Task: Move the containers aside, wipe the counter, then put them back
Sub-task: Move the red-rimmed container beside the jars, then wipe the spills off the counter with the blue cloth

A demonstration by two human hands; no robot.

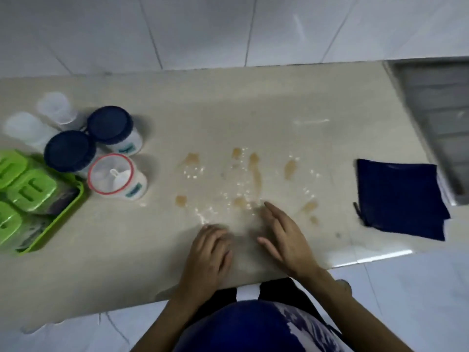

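Observation:
On the beige counter (pixel 253 102), brown stains and white crumbs (pixel 243 179) spread across the middle. Several containers cluster at the left: two dark-blue-lidded jars (pixel 109 124) (pixel 69 151), a red-rimmed clear-lidded jar (pixel 111 174) and two whitish jars (pixel 54 107) (pixel 22 127). A folded dark blue cloth (pixel 398 196) lies at the right. My left hand (pixel 209 252) rests on the counter near the front edge, fingers curled, holding nothing. My right hand (pixel 284 237) hovers beside it with fingers apart, empty, just below the stains.
A green tray (pixel 63 217) with green-lidded boxes (pixel 30 190) sits at the far left. A grey sink or drain area (pixel 439 118) lies at the right end. White tiled wall stands behind the counter; the front edge runs below my hands.

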